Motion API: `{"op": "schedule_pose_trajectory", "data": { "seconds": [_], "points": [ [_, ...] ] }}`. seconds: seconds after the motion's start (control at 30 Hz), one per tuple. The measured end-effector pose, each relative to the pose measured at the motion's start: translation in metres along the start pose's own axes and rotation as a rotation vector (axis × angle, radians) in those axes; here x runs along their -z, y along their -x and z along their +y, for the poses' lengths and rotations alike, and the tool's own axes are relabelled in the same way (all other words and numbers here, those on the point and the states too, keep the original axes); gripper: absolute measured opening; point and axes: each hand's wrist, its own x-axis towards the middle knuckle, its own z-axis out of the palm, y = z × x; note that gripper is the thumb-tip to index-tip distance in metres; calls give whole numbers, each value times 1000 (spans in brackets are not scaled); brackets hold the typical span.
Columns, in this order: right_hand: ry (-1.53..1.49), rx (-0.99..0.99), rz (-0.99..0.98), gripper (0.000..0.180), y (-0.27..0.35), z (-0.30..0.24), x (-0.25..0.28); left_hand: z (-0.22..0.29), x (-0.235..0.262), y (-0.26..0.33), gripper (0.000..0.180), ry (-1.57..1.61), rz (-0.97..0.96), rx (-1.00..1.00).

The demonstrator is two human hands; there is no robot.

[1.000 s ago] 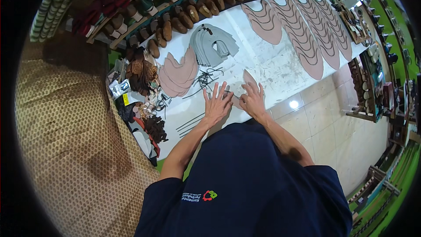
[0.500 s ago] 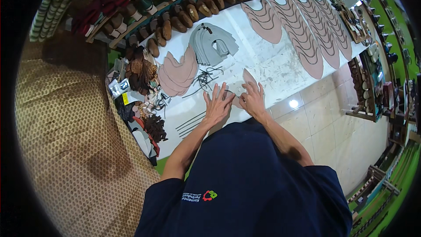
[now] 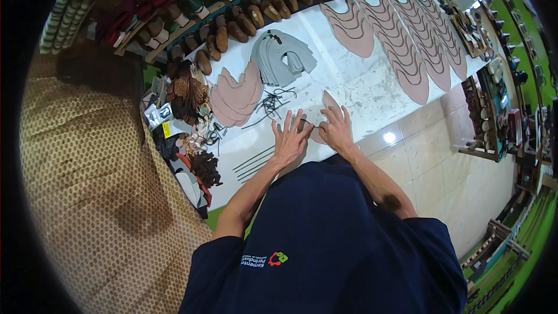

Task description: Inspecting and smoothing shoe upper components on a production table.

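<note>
Both hands are flat on a pink leather cut piece (image 3: 323, 117) lying near the front edge of the white counter (image 3: 372, 81). L hand (image 3: 289, 141) has fingers spread wide, palm down, pressing w/ no grip closed on anything. R hand (image 3: 337, 131) is also palm down, fingers loosely spread on the same piece, nothing clasped. The two hands sit just beside each other, thumbs near touching.

Relative to that cut piece: a tangle of dark laces (image 3: 272, 104) lies just behind-left; further behind-left is a stack of pink shoe uppers (image 3: 235, 93); straight behind is a stack of grey uppers (image 3: 285, 58). A few thin dark rods (image 3: 254, 161) lie on the counter left of it, by the L forearm. Rows of overlapping pink pieces (image 3: 407, 40) spread behind-right across the counter. A row of brown shoe lasts (image 3: 273, 9) lines the far counter edge, well apart. A clutter of dark scraps & small items (image 3: 186, 134) sits at the counter's left end. Tiled floor (image 3: 442, 163) is to the right.
</note>
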Motion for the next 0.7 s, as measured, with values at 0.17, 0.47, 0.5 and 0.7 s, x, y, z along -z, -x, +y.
{"op": "schedule_pose_trajectory", "data": {
  "seconds": [0.17,0.47,0.5,0.7],
  "points": [
    [2,19,16,12,-2,1,-1,0,-2,-3,58,-93,-9,-55],
    [31,42,-2,14,-4,4,-5,9,-2,-1,54,-86,-19,-24],
    [34,42,-3,14,-4,5,-4,10,-2,-1,54,-83,-18,-24],
    [-88,-44,30,24,12,10,14,14,-6,1,49,-40,-28,19]
  ]
}}
